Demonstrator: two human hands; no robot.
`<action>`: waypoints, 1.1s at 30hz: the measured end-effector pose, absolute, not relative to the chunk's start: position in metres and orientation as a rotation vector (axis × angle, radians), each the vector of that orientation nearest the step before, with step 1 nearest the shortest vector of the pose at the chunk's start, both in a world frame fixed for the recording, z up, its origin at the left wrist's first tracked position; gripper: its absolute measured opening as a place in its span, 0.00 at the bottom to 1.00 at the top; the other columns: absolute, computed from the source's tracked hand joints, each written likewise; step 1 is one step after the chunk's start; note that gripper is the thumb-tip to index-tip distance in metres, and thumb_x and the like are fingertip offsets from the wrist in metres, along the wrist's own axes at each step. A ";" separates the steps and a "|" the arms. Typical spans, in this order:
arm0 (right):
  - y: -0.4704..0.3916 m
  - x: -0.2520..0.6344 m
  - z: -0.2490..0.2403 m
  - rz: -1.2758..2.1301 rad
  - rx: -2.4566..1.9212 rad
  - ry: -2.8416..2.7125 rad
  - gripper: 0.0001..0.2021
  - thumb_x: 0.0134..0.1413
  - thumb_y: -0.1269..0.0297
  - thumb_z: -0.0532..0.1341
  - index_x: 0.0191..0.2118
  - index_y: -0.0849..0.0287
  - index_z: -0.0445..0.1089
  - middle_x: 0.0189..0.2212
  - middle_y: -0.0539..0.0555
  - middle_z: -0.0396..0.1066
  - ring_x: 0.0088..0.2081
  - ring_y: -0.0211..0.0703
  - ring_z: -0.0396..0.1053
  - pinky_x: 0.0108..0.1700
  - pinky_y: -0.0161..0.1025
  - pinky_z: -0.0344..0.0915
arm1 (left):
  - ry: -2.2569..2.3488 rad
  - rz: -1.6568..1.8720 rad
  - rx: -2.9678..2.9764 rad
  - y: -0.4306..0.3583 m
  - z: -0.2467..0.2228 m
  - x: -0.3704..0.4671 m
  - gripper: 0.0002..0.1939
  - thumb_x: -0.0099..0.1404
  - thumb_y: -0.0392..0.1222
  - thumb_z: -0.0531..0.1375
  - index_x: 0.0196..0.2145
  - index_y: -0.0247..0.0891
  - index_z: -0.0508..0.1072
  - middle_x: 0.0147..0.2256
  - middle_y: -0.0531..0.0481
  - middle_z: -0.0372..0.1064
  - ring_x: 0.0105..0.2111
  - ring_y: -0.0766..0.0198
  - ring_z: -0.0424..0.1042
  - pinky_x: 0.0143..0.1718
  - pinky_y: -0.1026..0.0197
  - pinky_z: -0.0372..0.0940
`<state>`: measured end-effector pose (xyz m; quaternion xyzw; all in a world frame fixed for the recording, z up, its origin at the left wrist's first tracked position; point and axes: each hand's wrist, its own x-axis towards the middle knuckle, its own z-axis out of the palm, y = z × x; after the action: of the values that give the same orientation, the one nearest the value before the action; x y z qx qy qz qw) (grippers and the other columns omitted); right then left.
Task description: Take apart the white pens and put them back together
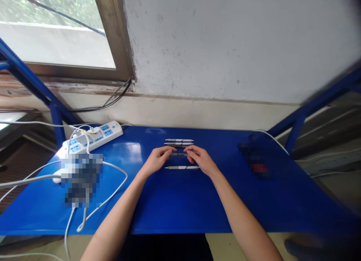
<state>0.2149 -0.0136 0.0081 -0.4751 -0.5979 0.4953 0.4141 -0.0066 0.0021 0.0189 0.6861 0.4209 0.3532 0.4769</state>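
Note:
Several slim pens lie crosswise on the blue table, one above another. At the back is one pen [179, 140], with a second pen [178, 144] just in front of it. The nearest pen [181, 167] rests apart from the others, its right end close to my right hand. Between my hands a middle pen [178, 154] spans the gap. My left hand [160, 158] has its fingers closed at the left end of this pen, and my right hand [199, 158] pinches its right end. Fingers hide both ends of it.
A white power strip [109, 132] with plugs stands at the back left of the blue table [180, 208]. White cables and a blurred object [81, 180] lie in front of it. Another blurred dark and red object [255, 161] is at the right.

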 end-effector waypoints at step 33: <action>-0.013 0.209 0.010 1.472 -1.067 -1.035 0.29 0.55 0.49 0.61 0.14 0.54 0.45 0.11 0.42 0.42 0.15 0.31 0.42 0.20 0.37 0.44 | 1.075 0.977 1.979 -0.002 0.019 -0.003 0.12 0.66 0.47 0.56 0.41 0.38 0.73 0.33 0.50 0.74 0.29 0.66 0.69 0.33 0.65 0.62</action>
<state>0.2092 -0.0133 0.0098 -0.4414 -0.4282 0.6089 0.5010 -0.0033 -0.0020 0.0192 0.7591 0.4124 0.3749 0.3363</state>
